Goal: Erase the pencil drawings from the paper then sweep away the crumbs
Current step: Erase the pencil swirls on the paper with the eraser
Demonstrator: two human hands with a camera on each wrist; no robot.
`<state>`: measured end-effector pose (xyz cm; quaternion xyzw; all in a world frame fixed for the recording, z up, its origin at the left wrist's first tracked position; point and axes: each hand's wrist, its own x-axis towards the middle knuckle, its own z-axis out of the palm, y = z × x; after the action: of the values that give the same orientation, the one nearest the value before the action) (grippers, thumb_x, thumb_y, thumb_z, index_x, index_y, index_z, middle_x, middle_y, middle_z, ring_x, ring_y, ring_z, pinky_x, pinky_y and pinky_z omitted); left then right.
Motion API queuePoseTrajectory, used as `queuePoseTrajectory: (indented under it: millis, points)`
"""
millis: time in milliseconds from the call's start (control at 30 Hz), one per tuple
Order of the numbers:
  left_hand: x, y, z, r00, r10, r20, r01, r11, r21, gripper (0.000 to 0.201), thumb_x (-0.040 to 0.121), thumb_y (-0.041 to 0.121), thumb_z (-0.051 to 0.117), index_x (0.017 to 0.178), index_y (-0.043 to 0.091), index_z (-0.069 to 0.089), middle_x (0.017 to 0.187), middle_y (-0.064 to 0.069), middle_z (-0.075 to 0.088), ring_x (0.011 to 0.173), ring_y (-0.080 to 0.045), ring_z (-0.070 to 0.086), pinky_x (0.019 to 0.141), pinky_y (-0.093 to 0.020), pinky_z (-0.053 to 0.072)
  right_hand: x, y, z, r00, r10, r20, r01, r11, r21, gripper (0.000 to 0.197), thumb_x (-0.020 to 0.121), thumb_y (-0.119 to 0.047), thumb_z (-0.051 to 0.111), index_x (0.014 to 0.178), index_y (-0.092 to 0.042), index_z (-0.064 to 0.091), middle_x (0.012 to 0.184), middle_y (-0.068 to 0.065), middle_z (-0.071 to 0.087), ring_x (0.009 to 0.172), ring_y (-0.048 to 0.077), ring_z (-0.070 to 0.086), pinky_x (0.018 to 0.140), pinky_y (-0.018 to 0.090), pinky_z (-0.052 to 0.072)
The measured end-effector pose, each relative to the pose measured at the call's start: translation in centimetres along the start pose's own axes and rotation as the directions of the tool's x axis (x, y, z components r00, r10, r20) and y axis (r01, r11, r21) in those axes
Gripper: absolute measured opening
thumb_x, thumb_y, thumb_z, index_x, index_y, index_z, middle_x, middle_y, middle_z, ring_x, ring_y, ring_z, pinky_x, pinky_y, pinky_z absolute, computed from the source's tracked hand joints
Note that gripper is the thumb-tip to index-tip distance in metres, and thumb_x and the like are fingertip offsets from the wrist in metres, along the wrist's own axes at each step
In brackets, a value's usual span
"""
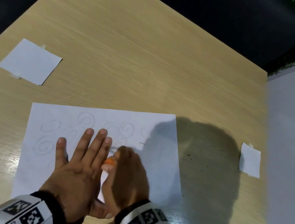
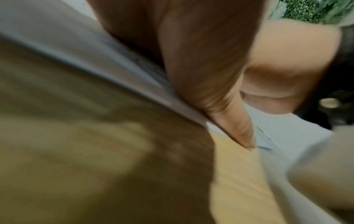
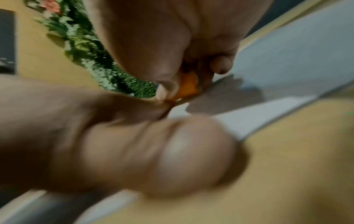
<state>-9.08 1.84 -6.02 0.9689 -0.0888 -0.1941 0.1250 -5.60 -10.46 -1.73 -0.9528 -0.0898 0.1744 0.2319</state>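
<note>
The left hand (image 1: pixel 76 168) lies flat on the paper (image 1: pixel 160 172) with its fingers straight and spread, pinning the sheet to the bench (image 1: pixel 133 51). Just beside it, the right hand (image 1: pixel 128 175) has its fingers curled around a small orange eraser (image 1: pixel 110 161), whose tip meets the paper near the middle of the sheet; the right wrist view shows the eraser (image 3: pixel 188 87) pinched between thumb and fingertips and touching the white surface. The hand is blurred, so the exact contact spot is hard to fix.

The erasing looks partly done. The right part of the paper, under the shadow, carries only a short dark mark (image 1: pixel 142 143) and a faint trace, which suggests that area has been worked. Left of the hands and above them, about 6 or 7 pencil spirals (image 1: pixel 127 128) are clear on the sheet, so most of the rubbing seems left. A few dark specks (image 1: pixel 190 156) lie on the bench right of the paper; they may be crumbs, and sweeping has not begun.

No containers are in view. 2 small white squares (image 1: pixel 30 62) are taped to the bench, one far left and one at the right, and a large white board (image 1: pixel 294 136) borders the right side.
</note>
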Motion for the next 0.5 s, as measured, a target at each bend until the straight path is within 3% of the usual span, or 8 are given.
queuePoseTrajectory:
  millis: [67, 167, 267, 333, 400, 500]
  points:
    - [0.0, -0.2, -0.1, 1.0, -0.009, 0.011, 0.009, 1.0, -0.002, 0.15, 0.032, 0.097, 0.041, 0.146, 0.0, 0.032, 0.156, -0.018, 0.028, 0.142, -0.04, 0.028, 0.104, -0.073, 0.009, 2.3, 2.2, -1.6, 0.989, 0.113, -0.092, -0.117, 0.992, -0.044, 0.005, 0.087, -0.017, 0.047, 0.084, -0.02, 0.048, 0.095, 0.002, 0.059, 0.092, 0.023, 0.056, 0.073, 0.031, 0.039]
    - [0.0, -0.2, 0.1, 1.0, -0.001, 0.018, 0.001, 1.0, -0.004, 0.151, 0.032, 0.099, 0.041, 0.146, 0.0, 0.032, 0.156, -0.019, 0.029, 0.141, -0.041, 0.029, 0.102, -0.073, 0.014, 4.4, 6.1, -4.9, 0.932, 0.302, -0.2, -0.323, 0.943, -0.079, 0.012, 0.091, -0.024, 0.049, 0.087, -0.012, 0.05, 0.093, 0.007, 0.059, 0.089, 0.027, 0.056, 0.072, 0.036, 0.045]
    - [-0.1, -0.2, 0.1, 1.0, -0.01, 0.013, 0.01, 1.0, -0.005, 0.151, 0.036, 0.101, 0.039, 0.145, -0.003, 0.034, 0.156, -0.02, 0.028, 0.142, -0.041, 0.028, 0.1, -0.078, 0.015, 3.2, 3.5, -4.1, 0.961, 0.236, -0.141, -0.243, 0.969, -0.039, 0.012, 0.091, -0.025, 0.049, 0.083, -0.017, 0.046, 0.086, 0.0, 0.056, 0.085, 0.022, 0.056, 0.066, 0.031, 0.04]
    - [-0.1, -0.2, 0.0, 1.0, -0.005, 0.01, 0.005, 1.0, -0.008, 0.149, 0.038, 0.101, 0.038, 0.145, -0.002, 0.034, 0.156, -0.02, 0.027, 0.143, -0.041, 0.025, 0.101, -0.077, 0.014, 1.6, 0.5, -1.9, 0.995, 0.091, -0.028, -0.092, 0.996, -0.007, 0.005, 0.088, -0.019, 0.051, 0.084, -0.02, 0.047, 0.09, -0.002, 0.057, 0.086, 0.018, 0.055, 0.07, 0.029, 0.043]
    - [-0.1, -0.2, 0.0, 1.0, 0.001, 0.004, -0.001, 1.0, 0.003, 0.149, 0.038, 0.101, 0.039, 0.146, -0.001, 0.032, 0.157, -0.02, 0.026, 0.143, -0.041, 0.025, 0.102, -0.077, 0.013, 1.2, -0.1, -0.8, 0.999, -0.001, -0.035, 0.0, 0.999, -0.035, 0.007, 0.085, -0.013, 0.052, 0.089, -0.019, 0.05, 0.095, 0.0, 0.058, 0.091, 0.018, 0.055, 0.075, 0.026, 0.044]
    - [-0.1, -0.2, 0.0, 1.0, 0.006, 0.009, -0.006, 1.0, 0.001, 0.15, 0.037, 0.101, 0.038, 0.146, -0.001, 0.032, 0.157, -0.019, 0.027, 0.143, -0.04, 0.026, 0.102, -0.077, 0.013, 3.4, 3.0, -2.1, 0.981, 0.12, -0.153, -0.135, 0.987, -0.091, 0.006, 0.089, -0.022, 0.048, 0.086, -0.016, 0.048, 0.09, 0.004, 0.057, 0.088, 0.024, 0.054, 0.068, 0.028, 0.033]
